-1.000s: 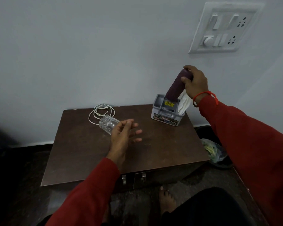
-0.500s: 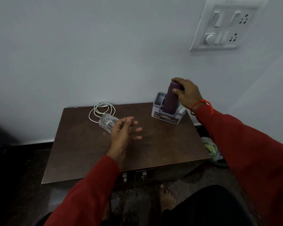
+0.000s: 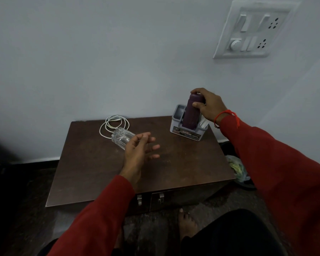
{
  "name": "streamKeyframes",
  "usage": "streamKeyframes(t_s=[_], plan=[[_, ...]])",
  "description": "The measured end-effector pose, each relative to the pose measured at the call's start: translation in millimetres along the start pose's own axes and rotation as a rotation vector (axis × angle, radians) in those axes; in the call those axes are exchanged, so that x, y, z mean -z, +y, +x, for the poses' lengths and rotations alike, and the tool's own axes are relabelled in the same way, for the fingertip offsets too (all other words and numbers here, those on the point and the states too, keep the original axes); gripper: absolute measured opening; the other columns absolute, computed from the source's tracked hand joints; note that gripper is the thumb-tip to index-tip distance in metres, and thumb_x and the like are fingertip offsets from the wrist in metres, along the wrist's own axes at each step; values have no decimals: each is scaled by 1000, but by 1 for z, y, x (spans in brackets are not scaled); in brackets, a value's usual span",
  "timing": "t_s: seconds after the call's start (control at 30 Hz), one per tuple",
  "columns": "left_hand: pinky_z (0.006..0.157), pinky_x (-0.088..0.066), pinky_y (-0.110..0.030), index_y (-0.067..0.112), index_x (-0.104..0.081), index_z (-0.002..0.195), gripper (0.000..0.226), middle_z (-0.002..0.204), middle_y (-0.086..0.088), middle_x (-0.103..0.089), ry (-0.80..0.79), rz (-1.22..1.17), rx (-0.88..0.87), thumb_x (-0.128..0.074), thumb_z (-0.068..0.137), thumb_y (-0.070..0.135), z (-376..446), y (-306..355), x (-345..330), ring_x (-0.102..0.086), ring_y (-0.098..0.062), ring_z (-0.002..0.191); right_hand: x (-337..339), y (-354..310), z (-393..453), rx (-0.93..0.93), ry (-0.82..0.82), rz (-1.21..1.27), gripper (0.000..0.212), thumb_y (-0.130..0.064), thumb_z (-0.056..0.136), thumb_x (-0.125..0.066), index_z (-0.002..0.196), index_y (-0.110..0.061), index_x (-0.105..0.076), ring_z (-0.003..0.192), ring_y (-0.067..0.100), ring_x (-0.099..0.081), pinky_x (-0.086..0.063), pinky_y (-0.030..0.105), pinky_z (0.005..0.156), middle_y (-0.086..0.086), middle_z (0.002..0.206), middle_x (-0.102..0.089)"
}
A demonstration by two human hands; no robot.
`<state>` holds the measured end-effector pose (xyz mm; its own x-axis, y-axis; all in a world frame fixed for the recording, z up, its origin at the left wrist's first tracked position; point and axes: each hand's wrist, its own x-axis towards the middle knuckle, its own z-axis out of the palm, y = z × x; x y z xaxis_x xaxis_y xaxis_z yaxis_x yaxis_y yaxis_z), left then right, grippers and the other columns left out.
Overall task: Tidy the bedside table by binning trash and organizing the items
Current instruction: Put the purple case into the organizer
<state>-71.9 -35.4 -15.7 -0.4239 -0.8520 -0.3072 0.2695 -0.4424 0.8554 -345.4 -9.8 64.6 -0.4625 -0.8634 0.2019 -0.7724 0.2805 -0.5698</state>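
Inside grey plastic organizer [image 3: 185, 133], right hand [image 3: 210, 105] grips purple cylinder [image 3: 191, 112]; left hand [image 3: 138, 152] spread.

On the worktop [image 3: 174, 172], an organizer box [image 3: 187, 131] stands at the back right corner, near the wall. A bottle [image 3: 191, 112] stands upright inside it, with tissues [image 3: 203, 123] tucked in to its right. At back left lies a coiled cable [image 3: 112, 126]; a glass [image 3: 121, 138] lies on its side just in front of it, overlapping the coil. A bag [image 3: 237, 168] sits on the floor right of the worktop, and a switch panel [image 3: 251, 30] hangs on the wall above.
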Motion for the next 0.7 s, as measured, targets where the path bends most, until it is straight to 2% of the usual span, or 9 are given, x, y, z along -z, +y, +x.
streamKeyframes(t_s=[0.13, 0.23, 0.4, 0.57, 0.7], plan=[[55, -60, -32, 18, -67, 108, 12, 98, -5, -72, -2, -2, 2, -59, 100, 23, 0, 0, 2, -75, -24, 83, -2, -2, 1, 2, -14, 11, 41, -10, 85, -68, 124, -20, -58, 100, 24, -62, -47, 26, 89, 11, 117, -66], [54, -60, -31, 18, -67, 108, 12, 98, -5, -73, -1, -4, 4, -59, 100, 23, 0, 0, 2, -75, -23, 82, -2, -3, -1, -1, -36, 13, 39, -11, 86, -68, 122, -21, -56, 91, 19, -59, -46, 25, 82, 8, 111, -65], [53, -59, -31, 18, -67, 105, 10, 96, -4, -72, -5, -9, 4, -58, 100, 22, 0, -2, 1, -75, -21, 79, 0, 0, -5, -19, -52, 26, 37, -10, 85, -68, 118, -22, -54, 86, 21, -60, -47, 25, 76, 4, 100, -62], [52, -59, -30, 19, -67, 104, 10, 96, -4, -72, -6, -5, 6, -58, 100, 21, 0, -4, 0, -75, -20, 77, 6, 10, -12, -28, -47, 26, 39, -10, 82, -72, 114, -22, -56, 85, 21, -62, -45, 24, 78, 4, 96, -65], [51, -58, -29, 18, -66, 107, 11, 98, -5, -72, -11, 0, 18, -58, 100, 21, 0, -6, -2, -75, -21, 78, 7, 8, -12, -1, -59, 24, 40, -10, 81, -73, 117, -20, -58, 91, 21, -63, -46, 25, 82, 8, 104, -69]])
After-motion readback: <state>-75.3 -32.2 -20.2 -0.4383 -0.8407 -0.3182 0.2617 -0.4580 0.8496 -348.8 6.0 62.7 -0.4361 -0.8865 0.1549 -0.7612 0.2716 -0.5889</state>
